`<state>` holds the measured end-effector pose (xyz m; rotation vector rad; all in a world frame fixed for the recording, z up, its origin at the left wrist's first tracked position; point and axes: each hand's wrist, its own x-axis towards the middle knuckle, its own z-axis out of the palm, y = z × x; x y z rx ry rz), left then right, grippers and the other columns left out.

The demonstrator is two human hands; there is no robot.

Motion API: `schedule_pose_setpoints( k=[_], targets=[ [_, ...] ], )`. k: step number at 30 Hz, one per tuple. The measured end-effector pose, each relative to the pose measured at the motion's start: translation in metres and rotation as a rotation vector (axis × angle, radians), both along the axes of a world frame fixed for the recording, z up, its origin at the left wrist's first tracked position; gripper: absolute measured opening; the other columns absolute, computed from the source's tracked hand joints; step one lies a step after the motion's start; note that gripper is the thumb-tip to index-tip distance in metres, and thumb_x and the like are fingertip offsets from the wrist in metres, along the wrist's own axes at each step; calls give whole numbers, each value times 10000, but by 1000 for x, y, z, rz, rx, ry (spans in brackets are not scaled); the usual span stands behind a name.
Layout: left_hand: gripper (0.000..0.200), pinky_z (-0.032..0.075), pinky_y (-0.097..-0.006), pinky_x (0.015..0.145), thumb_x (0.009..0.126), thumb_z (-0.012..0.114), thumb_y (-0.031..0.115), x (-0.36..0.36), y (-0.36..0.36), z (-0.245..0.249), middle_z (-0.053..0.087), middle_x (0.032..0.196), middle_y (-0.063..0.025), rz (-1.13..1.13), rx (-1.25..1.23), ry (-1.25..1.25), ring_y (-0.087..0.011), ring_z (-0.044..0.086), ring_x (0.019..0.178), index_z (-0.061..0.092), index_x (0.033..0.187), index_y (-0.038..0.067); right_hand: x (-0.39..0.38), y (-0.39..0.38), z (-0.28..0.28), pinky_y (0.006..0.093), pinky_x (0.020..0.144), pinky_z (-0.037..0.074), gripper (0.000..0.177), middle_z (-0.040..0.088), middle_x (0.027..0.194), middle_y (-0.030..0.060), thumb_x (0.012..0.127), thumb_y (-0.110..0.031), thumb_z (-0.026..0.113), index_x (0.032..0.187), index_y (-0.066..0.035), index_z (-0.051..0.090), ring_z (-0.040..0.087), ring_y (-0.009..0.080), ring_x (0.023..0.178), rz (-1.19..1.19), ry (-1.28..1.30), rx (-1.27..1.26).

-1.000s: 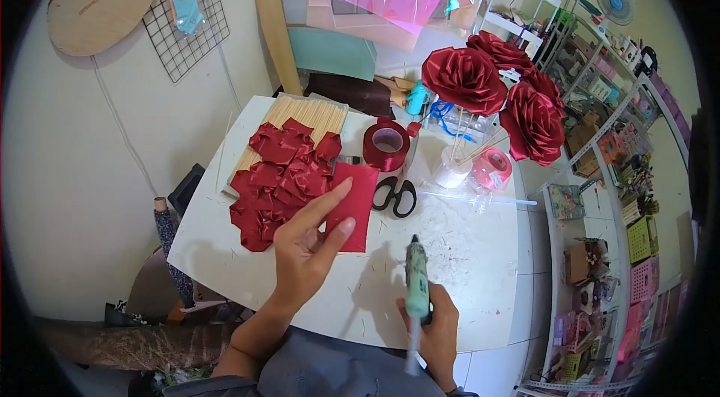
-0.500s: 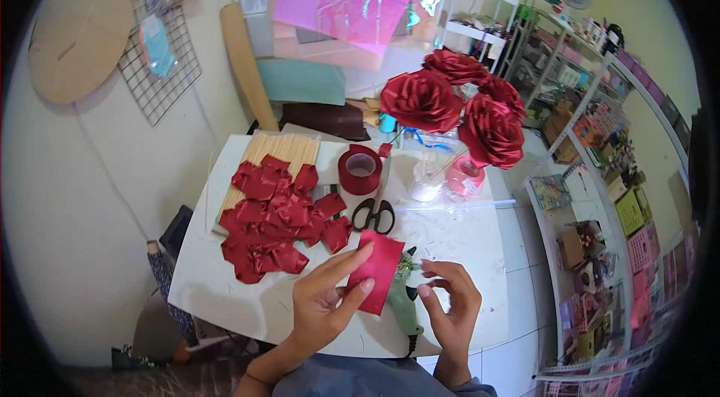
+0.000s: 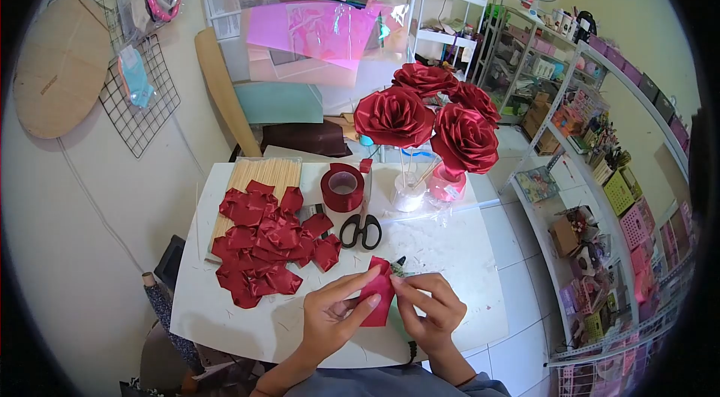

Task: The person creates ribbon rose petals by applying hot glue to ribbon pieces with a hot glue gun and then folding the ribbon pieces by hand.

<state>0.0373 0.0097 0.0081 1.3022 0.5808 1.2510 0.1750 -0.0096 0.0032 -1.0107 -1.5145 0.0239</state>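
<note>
A piece of red satin ribbon (image 3: 381,289) is held up over the near part of the table. My left hand (image 3: 335,316) grips its left side between thumb and fingers. At its upper right corner, which looks folded over, the thumb and fingertips of my right hand (image 3: 430,313) are pinched together on the cloth. Partly hidden behind the ribbon and my right hand lies a pale green glue gun (image 3: 397,320), its dark nozzle pointing away from me. Black-handled scissors (image 3: 361,233) lie just beyond.
Shaped red ribbon pieces (image 3: 274,239) are heaped at left, partly over wooden sticks (image 3: 264,171). A red ribbon roll (image 3: 343,187) sits behind the scissors. Several red ribbon roses (image 3: 465,138) stand at the back right, near a white container (image 3: 407,194). Shelves (image 3: 559,247) line the right side.
My right hand has moved left onto the ribbon and closed on its upper right corner, which is now bent over. The head view has shifted, so the table sits lower and more leftward.
</note>
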Motion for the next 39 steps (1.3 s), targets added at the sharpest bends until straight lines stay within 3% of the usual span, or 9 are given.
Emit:
schedule_pose_setpoints(
  k=[5,21,24,26,28,30,31,34,39],
  targets=[
    [357,485,-237,747,746,528,-100,-4,-3,-1,525,1025,-157,30,5,-8,-149,527,902,487,1097,-47,-3,-4,3,258,551,464,363,564,752,69,538,92,643,879,-31,635,558,186,647,-48,-226,37],
    [223,470,-193,603,746,577,-45,-2,0,-6,605,829,-113,213,27,-1,-97,561,715,583,969,-37,-7,-4,5,237,537,459,403,563,732,54,480,83,604,854,-61,649,551,179,640,-41,-360,99],
    [208,459,-187,583,752,573,-38,-3,1,-9,606,828,-111,211,22,12,-90,556,697,589,960,-35,-4,-5,7,256,549,457,343,564,732,81,503,66,589,825,-40,645,552,185,649,13,-315,41],
    [205,451,-184,572,752,575,-35,-3,1,-9,609,821,-111,224,34,43,-82,549,684,593,956,-31,5,-6,6,290,610,462,318,563,805,115,570,42,605,888,17,608,557,211,715,226,-47,-30],
    [201,442,-181,560,752,577,-31,-3,0,-9,611,813,-112,234,37,76,-74,543,672,597,952,-26,6,-6,0,280,629,451,360,574,802,125,629,46,601,986,36,551,559,188,732,255,46,-78],
    [207,432,-188,564,735,589,-32,-2,0,-11,620,782,-107,209,92,145,-80,543,650,609,940,-13,2,-5,0,266,658,442,460,579,803,113,672,27,618,1103,42,455,550,160,737,345,466,-314],
    [207,432,-188,564,735,589,-32,-1,1,-11,620,782,-107,206,92,146,-80,543,650,609,940,-13,5,-3,-1,249,679,433,554,580,795,96,687,28,631,1177,31,373,540,132,736,397,388,-355],
    [213,443,-206,627,712,574,-89,-1,2,-14,609,796,-139,214,204,197,-120,563,696,596,922,-58,-2,-4,-1,234,673,433,531,579,788,89,691,41,629,1167,29,393,536,113,736,423,467,-403],
    [236,433,-218,595,722,584,-31,-1,3,-14,628,757,-93,212,235,206,-117,556,641,611,953,5,-5,-2,-3,227,676,439,516,577,781,80,698,70,613,1164,27,396,534,98,740,394,456,-392]
  ],
)
